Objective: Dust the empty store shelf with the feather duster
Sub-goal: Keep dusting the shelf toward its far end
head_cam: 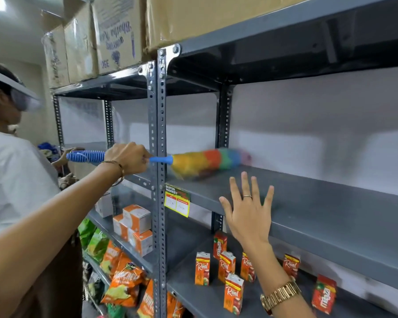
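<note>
The empty grey metal shelf [319,203] runs across the middle right of the head view. A feather duster [207,160] with a rainbow head and a blue ribbed handle lies across its left end, the head blurred and touching the shelf surface. My left hand [130,158] grips the duster's handle just left of the upright post. My right hand [248,210] is raised in front of the shelf's front edge, fingers spread, holding nothing.
A slotted steel upright [157,157] stands between my left hand and the duster head. Juice cartons [233,292] stand on the shelf below. Small orange-white boxes [136,223], snack bags [122,288], cardboard boxes [115,33] on top. Another person [16,175] stands at left.
</note>
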Demonstrator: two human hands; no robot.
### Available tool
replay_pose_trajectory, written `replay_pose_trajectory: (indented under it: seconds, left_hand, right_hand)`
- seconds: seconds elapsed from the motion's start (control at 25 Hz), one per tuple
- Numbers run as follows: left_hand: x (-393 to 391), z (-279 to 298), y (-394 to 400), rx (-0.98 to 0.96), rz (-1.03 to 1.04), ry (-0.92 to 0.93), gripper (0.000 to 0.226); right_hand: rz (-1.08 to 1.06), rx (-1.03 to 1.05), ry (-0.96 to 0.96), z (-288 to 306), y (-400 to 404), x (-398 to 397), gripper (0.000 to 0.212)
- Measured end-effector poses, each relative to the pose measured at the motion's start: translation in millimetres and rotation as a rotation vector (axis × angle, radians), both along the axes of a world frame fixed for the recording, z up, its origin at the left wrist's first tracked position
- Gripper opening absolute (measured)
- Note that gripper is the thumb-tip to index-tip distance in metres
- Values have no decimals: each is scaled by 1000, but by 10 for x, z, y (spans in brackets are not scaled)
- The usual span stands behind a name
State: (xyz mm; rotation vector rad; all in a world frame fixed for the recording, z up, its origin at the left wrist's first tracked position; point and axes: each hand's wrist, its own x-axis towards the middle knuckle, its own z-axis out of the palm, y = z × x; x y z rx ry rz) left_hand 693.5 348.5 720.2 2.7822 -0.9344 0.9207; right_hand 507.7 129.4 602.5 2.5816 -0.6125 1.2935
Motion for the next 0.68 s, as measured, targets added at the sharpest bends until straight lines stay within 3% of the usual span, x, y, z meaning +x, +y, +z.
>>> replay_pose_trajectory:
  seconds: [0.2, 0.36, 0.52, 0.68]
  left_hand:
    - [145, -6, 392, 48, -11, 222, 33]
    - [84, 9, 91, 38, 22, -46, 36]
    - [134, 26, 123, 62, -104, 148, 33]
    - [32, 60, -173, 32, -53, -65, 33]
  right_hand:
    - [10, -10, -29, -20, -20, 19, 57]
    - [11, -12, -23, -13, -1, -7, 56]
    - [41, 8, -53, -9, -13, -63, 54]
    - [4, 35, -81, 0, -55, -212, 55]
